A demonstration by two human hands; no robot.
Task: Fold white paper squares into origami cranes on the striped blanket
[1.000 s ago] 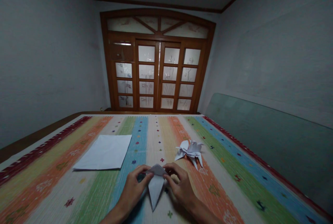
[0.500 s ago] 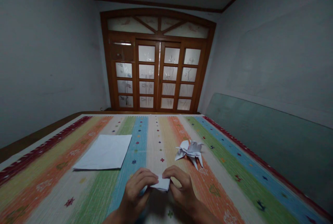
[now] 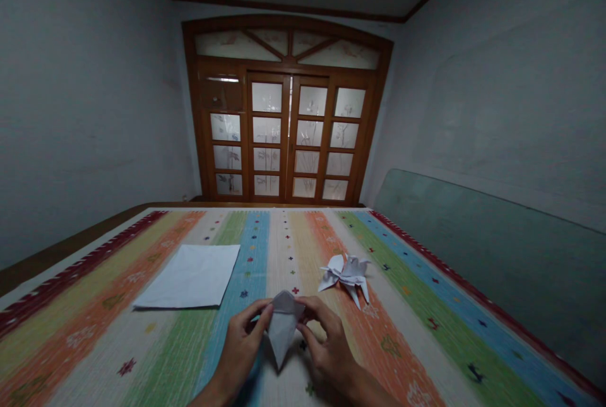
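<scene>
In the head view, the landmark is the finished paper figure [image 3: 348,273], a small white folded shape with spread points that lies on the striped cloth [image 3: 426,331], on an orange band. Nearer the camera than the finished paper figure and a little to its left, the half-folded paper [image 3: 283,328] is held just above the cloth, its broad rounded end up and away from the person and its narrow tip pointing down toward them. The left hand [image 3: 241,347] comes in from the lower edge, further left of the finished paper figure than the half-folded paper is, with thumb and forefinger closed on the paper's upper left edge. The right hand [image 3: 326,344] sits almost directly below the finished paper figure, near it but not touching, its fingers curled and pinching the paper's upper right edge. Both hands grip the same piece, one on each side, and the tip hangs free between the wrists. Well to the left of the finished paper figure, a flat white sheet [image 3: 189,276] lies unfolded across the pale and green bands, apart from both hands. Far beyond the finished paper figure, past the far end of the cloth, stands a wooden door [image 3: 286,135] with frosted panes. To the right of the finished paper figure, a green panel [image 3: 473,249] runs along the wall beside the cloth's red border.
</scene>
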